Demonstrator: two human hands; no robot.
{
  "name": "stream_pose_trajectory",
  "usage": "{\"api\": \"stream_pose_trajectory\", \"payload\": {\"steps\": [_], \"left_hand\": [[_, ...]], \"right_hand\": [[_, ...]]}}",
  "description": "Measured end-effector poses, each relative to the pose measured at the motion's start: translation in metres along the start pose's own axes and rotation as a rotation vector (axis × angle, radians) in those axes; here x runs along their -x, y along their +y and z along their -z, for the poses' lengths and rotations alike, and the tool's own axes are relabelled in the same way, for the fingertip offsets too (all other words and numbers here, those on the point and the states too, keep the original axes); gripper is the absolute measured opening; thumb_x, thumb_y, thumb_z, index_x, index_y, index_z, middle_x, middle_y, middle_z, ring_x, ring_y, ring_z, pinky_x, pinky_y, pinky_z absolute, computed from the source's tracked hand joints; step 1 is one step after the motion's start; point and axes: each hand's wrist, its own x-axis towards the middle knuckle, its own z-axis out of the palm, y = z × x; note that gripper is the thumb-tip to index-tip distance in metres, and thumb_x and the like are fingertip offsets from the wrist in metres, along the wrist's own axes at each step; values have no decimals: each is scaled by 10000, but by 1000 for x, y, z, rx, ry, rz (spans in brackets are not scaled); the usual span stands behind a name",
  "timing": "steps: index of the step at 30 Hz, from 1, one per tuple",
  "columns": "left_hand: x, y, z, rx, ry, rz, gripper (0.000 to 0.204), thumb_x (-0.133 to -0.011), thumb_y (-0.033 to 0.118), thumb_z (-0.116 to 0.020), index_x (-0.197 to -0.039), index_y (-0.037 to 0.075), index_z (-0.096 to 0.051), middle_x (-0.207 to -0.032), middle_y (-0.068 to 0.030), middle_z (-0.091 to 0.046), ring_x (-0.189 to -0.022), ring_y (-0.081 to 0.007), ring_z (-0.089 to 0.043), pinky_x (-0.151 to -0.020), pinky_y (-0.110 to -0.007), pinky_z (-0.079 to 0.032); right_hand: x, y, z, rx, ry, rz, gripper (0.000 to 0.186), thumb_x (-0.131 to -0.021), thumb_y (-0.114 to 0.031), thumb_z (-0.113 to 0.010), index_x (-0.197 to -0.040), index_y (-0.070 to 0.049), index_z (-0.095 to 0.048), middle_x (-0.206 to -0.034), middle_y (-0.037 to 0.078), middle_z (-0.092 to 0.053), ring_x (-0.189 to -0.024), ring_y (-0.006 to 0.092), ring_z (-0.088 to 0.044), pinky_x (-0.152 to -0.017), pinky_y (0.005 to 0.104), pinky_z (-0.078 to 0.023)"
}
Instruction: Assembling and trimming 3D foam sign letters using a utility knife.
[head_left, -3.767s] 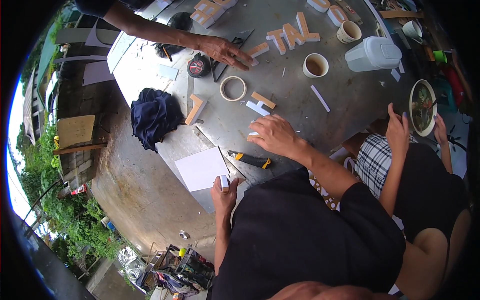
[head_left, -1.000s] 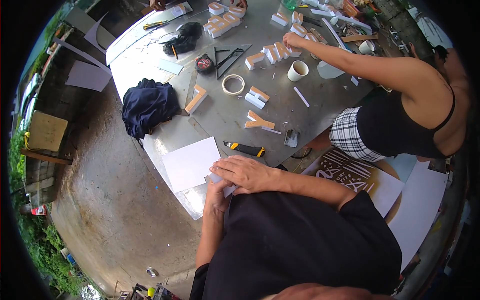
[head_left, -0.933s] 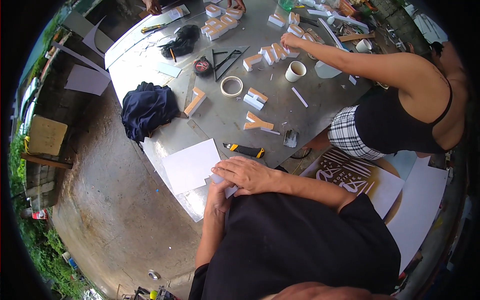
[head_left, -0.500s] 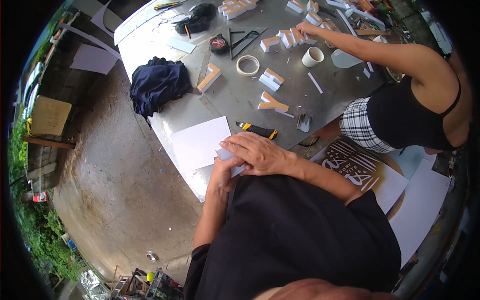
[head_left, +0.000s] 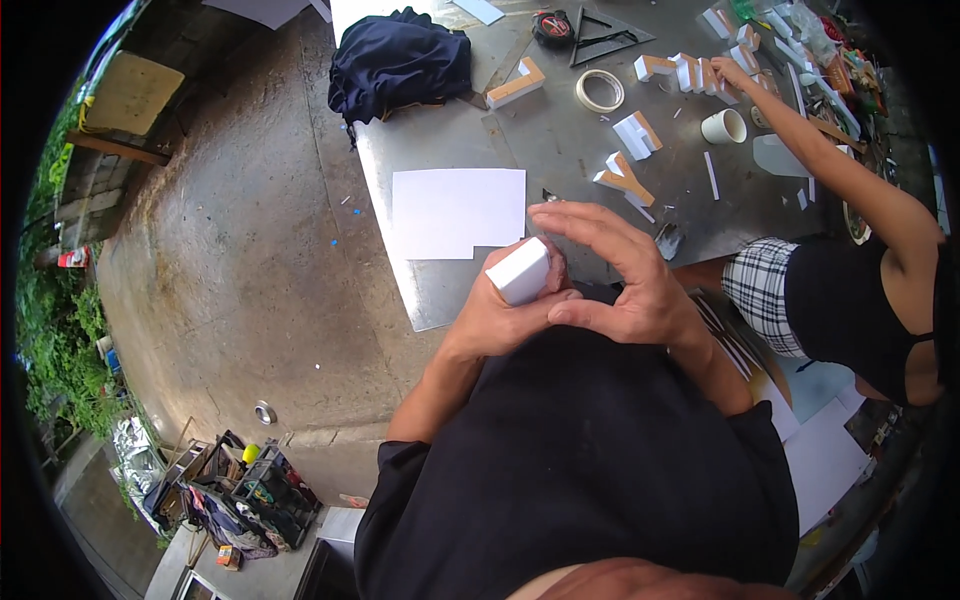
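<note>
My left hand (head_left: 485, 325) is wrapped round a small white block-like piece (head_left: 520, 272), whose smooth flat face points up. Its lower part is hidden in the grip. To its right, my right hand (head_left: 625, 265) is open, with thumb and fingers spread around the side of the piece. The right thumb lies against the left hand's fingers. Just beyond both hands, a white sheet (head_left: 440, 210) with a notch cut from its near edge lies on the metal table (head_left: 375, 165). Only the tip of a utility knife (head_left: 549, 195) shows behind my right fingers.
White block letters with brown faces (head_left: 627, 180) stand on the table near a tape roll (head_left: 599, 91), a white cup (head_left: 723, 127) and a tape measure (head_left: 552, 29). Dark cloth (head_left: 400, 65) lies at the far left. At the right, a co-worker's hand (head_left: 735, 72) touches other letters.
My right hand has lifted off the white piece and spread its fingers, uncovering the piece in my left hand. The view has shifted, so the table sits higher and further right.
</note>
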Motion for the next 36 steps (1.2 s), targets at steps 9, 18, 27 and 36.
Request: {"api": "stream_pose_trajectory", "payload": {"steps": [9, 18, 27, 36], "left_hand": [[2, 33, -11, -454, -167, -73, 240, -799, -15, -795, -880, 71, -587, -720, 30, -557, -665, -88, -536, -621, -280, -434], [-4, 41, -12, -431, -237, -31, 255, -815, -9, -790, -841, 87, -555, -718, 30, -558, -664, -77, -530, -608, -278, -421], [-8, 46, -25, -718, -50, -211, 233, -771, -16, -775, -935, 43, -620, -783, -91, -647, -718, -244, -668, -659, -345, -510], [-20, 45, -25, -1262, 199, -580, 226, -768, 12, -780, -884, -15, -589, -744, -126, -574, -639, -310, -593, -562, -401, -450]], "right_hand": [[-8, -1, 5, -437, -6, -84, 305, -825, -37, -822, -1124, -25, -769, -1120, 63, -630, -1000, 161, -616, -881, 303, -522], [-21, -1, 16, -310, -53, -42, 328, -683, -106, -903, -986, -30, -804, -1020, 58, -681, -1063, 229, -591, -985, 389, -443], [-25, -6, 18, -123, 21, 21, 485, -730, -183, -915, -1162, -35, -751, -1133, 97, -658, -1052, 235, -618, -890, 349, -503], [-16, -25, 8, 213, 145, 74, 688, -690, -388, -941, -1177, 24, -684, -1133, 149, -646, -982, 296, -658, -844, 400, -551]]}}
